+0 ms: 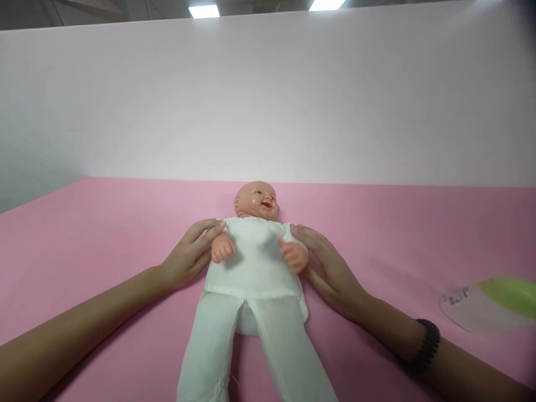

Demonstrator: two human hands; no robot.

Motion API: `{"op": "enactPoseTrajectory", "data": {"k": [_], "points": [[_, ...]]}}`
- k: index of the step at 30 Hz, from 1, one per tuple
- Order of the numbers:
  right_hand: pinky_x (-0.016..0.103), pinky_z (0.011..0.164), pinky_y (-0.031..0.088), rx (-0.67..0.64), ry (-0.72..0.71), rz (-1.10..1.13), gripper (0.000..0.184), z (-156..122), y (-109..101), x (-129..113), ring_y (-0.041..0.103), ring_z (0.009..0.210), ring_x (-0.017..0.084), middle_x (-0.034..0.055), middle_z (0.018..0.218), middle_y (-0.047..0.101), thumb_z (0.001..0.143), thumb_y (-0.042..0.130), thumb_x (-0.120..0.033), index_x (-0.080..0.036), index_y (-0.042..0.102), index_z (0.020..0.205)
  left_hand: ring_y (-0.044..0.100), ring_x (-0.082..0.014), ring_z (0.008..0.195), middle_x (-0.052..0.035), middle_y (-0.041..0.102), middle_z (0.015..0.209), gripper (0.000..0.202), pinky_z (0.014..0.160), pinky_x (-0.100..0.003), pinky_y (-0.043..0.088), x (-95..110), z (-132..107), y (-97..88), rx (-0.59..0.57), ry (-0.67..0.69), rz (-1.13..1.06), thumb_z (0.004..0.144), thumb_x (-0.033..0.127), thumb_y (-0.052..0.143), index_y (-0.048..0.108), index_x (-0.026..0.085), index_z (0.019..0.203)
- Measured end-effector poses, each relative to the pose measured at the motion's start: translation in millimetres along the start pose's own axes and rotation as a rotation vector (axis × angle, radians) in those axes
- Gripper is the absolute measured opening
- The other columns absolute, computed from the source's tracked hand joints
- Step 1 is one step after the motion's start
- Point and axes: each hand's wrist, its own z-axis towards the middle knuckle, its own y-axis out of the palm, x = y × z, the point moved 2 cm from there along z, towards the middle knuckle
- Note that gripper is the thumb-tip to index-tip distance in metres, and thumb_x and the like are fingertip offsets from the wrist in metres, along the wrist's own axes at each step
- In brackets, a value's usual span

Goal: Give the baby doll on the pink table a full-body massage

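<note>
A baby doll in a white top and white trousers lies on its back, its bald head at the far end and turned to the right. Round the doll's arm on the left side, my left hand is closed, fingertips over the sleeve near the shoulder. My right hand holds the doll's other arm in the same way, fingers along the shoulder. Both doll hands rest over its chest, and the one on the right is slightly blurred. My thumbs are partly hidden by the doll's arms.
The doll lies on a pink tabletop. A pale panel rises behind its far edge. At the right lies a blurred translucent and green object with purple print, cut off by the frame. A dark coiled band circles my right wrist.
</note>
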Motion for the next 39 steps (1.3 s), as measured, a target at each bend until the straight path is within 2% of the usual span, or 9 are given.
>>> {"op": "enactPoseTrajectory", "data": {"k": [4, 7, 12, 17, 20, 22, 26, 29, 39], "points": [[0.051, 0.108, 0.055, 0.299, 0.571, 0.329, 0.042, 2.2, -7.0, 20.3, 0.057, 0.133, 0.031, 0.0117, 0.142, 0.059, 0.103, 0.047, -0.045, -0.027, 0.046, 0.141, 0.050, -0.0276, 0.141, -0.0171, 0.050, 0.150, 0.049, 0.119, -0.049, 0.043, -23.8, 4.6, -4.4, 0.276, -0.585, -0.441, 0.103, 0.040, 0.051, 0.039, 0.020, 0.146], [0.049, 0.104, 0.059, 0.437, 0.874, 0.658, 0.036, 0.7, -7.8, 40.1, 0.061, 0.129, 0.032, 0.0132, 0.140, 0.060, 0.098, 0.056, -0.043, -0.025, 0.052, 0.128, 0.062, -0.0253, 0.127, -0.0195, 0.062, 0.134, 0.029, 0.116, -0.045, 0.048, -42.2, 7.6, -6.0, 0.414, -0.952, -0.788, 0.104, 0.031, 0.048, 0.053, 0.012, 0.125], [0.035, 0.100, 0.061, 0.552, 1.030, 0.930, 0.022, 4.8, -6.5, 43.6, 0.069, 0.116, 0.021, 0.0067, 0.122, 0.070, 0.092, 0.057, -0.022, -0.023, 0.061, 0.114, 0.067, -0.0221, 0.120, -0.0151, 0.070, 0.125, 0.022, 0.114, -0.041, 0.050, -45.8, 9.4, -10.4, 0.421, -0.977, -0.913, 0.102, 0.027, 0.053, 0.059, 0.013, 0.117], [0.034, 0.096, 0.062, 0.588, 1.076, 0.970, 0.020, 9.5, -6.6, 33.5, 0.070, 0.110, 0.021, 0.0070, 0.114, 0.071, 0.096, 0.053, -0.026, -0.022, 0.060, 0.114, 0.066, -0.0226, 0.123, -0.0170, 0.067, 0.130, 0.022, 0.115, -0.041, 0.049, -44.0, 6.9, -10.1, 0.386, -0.964, -0.904, 0.104, 0.029, 0.049, 0.056, 0.013, 0.117], [0.043, 0.099, 0.061, 0.543, 1.011, 0.775, 0.041, 5.3, -6.9, 30.4, 0.070, 0.111, 0.025, 0.0087, 0.118, 0.070, 0.095, 0.062, -0.039, -0.023, 0.050, 0.131, 0.065, -0.0238, 0.123, -0.0166, 0.061, 0.135, 0.034, 0.111, -0.044, 0.051, -43.7, 3.2, -10.7, 0.385, -0.917, -0.776, 0.102, 0.039, 0.053, 0.046, 0.017, 0.128], [0.048, 0.101, 0.058, 0.440, 0.801, 0.524, 0.055, 2.2, -6.4, 26.2, 0.068, 0.115, 0.027, 0.0096, 0.125, 0.067, 0.093, 0.066, -0.041, -0.026, 0.042, 0.140, 0.064, -0.0240, 0.123, -0.0154, 0.055, 0.141, 0.044, 0.106, -0.045, 0.054, -37.9, 1.2, -12.1, 0.387, -0.773, -0.584, 0.102, 0.043, 0.054, 0.038, 0.022, 0.137], [0.052, 0.109, 0.050, 0.093, 0.034, 0.027, 0.043, -1.2, 2.1, 9.0, 0.056, 0.131, 0.028, 0.0088, 0.140, 0.058, 0.099, 0.053, -0.020, -0.031, 0.051, 0.140, 0.057, -0.0245, 0.131, -0.0148, 0.056, 0.140, 0.037, 0.109, -0.046, 0.051, -7.9, 2.3, -8.5, 0.152, -0.114, -0.146, 0.103, 0.028, 0.051, 0.045, 0.023, 0.139], [0.054, 0.111, 0.047, -0.018, -0.216, -0.204, 0.049, -3.1, 6.0, 3.2, 0.047, 0.138, 0.029, 0.0116, 0.146, 0.051, 0.099, 0.046, -0.009, -0.030, 0.051, 0.143, 0.048, -0.0258, 0.139, -0.0145, 0.056, 0.140, 0.039, 0.115, -0.047, 0.046, 7.3, 1.2, -3.5, -0.014, 0.212, 0.117, 0.101, 0.012, 0.048, 0.054, 0.025, 0.137], [0.051, 0.117, 0.044, 0.016, -0.148, -0.056, 0.058, -4.2, 4.5, 2.9, 0.046, 0.143, 0.025, 0.0087, 0.152, 0.049, 0.099, 0.046, -0.009, -0.033, 0.042, 0.151, 0.050, -0.0225, 0.138, -0.0120, 0.052, 0.146, 0.048, 0.115, -0.043, 0.045, -3.2, -2.8, -1.8, 0.016, 0.025, 0.026, 0.102, 0.018, 0.051, 0.041, 0.030, 0.147]]}}
